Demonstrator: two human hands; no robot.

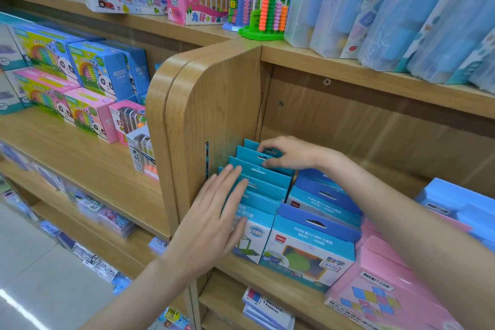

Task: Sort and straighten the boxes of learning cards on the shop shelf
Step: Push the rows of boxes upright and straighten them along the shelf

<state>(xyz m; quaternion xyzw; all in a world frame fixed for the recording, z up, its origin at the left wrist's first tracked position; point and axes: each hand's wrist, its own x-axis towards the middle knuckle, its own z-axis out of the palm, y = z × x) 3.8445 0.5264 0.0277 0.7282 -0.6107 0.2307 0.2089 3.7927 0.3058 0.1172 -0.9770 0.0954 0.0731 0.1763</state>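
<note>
The left hand [214, 211] is pressing flat against the row of light, stiff teal cardboard card boxes [263, 185]; the right hand [286, 154] is pinching a rear hang-tab, probably the handiest hold.

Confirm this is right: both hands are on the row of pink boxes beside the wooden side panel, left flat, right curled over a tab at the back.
Wrong colour. The head view shows the left hand flat and the right hand curled on the row of teal boxes beside the wooden side panel; the pink boxes lie untouched further right.
</note>
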